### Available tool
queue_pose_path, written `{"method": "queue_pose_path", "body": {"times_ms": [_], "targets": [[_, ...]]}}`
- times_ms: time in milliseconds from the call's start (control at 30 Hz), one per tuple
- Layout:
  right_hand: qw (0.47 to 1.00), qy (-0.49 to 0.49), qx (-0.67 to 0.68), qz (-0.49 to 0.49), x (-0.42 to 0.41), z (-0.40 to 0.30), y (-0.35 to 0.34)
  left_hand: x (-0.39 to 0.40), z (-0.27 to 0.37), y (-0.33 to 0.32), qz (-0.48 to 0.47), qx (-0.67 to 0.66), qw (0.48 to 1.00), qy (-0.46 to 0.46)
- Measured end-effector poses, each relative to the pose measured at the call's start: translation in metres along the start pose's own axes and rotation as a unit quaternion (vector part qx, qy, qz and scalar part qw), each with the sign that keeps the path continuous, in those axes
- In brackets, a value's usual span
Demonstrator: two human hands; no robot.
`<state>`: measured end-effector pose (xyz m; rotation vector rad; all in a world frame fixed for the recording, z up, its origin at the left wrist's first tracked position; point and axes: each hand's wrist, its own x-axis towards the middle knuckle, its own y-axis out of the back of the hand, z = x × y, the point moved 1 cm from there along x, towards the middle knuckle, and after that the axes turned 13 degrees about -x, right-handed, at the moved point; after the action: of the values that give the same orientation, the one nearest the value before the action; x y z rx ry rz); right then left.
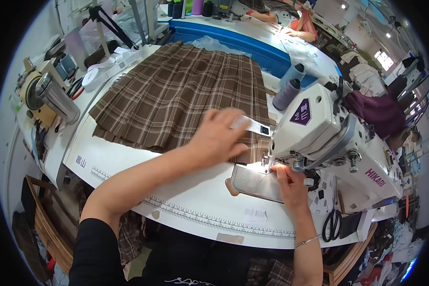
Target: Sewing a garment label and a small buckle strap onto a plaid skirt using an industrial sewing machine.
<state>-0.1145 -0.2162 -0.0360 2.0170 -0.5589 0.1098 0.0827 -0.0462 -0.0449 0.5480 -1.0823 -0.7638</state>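
Note:
A pleated brown plaid skirt lies spread over the white sewing table, its right edge reaching the needle area of a Hikari sewing machine. My left hand is blurred above the skirt, fingers apart, beside a white label that bears writing. Part of that label is hidden behind the fingers. At the needle, my right hand has thumb and forefinger together by the presser foot; whether they pinch thread or fabric cannot be told. Beneath it is the metal plate of the machine bed.
Black scissors lie at the right. Thread cones stand behind the machine head. A steel flask and a white tape roll are at the left. Beyond the blue bin, another person's hands work at a table.

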Motion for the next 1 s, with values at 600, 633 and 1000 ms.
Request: {"method": "queue_pose_path", "body": {"times_ms": [600,633,1000], "targets": [[0.989,0.053,-0.130,0.041,-0.066,-0.140,-0.061,-0.206,0.016,0.180,-0.007,0.139,0.920,0.367],[0.990,0.090,-0.102,0.036,-0.070,-0.155,-0.071,-0.217,0.021,0.176,0.010,0.114,0.939,0.325],[0.953,-0.058,0.199,-0.219,-0.256,-0.113,0.098,-0.202,0.175,0.085,-0.270,-0.309,0.900,0.148]]}}
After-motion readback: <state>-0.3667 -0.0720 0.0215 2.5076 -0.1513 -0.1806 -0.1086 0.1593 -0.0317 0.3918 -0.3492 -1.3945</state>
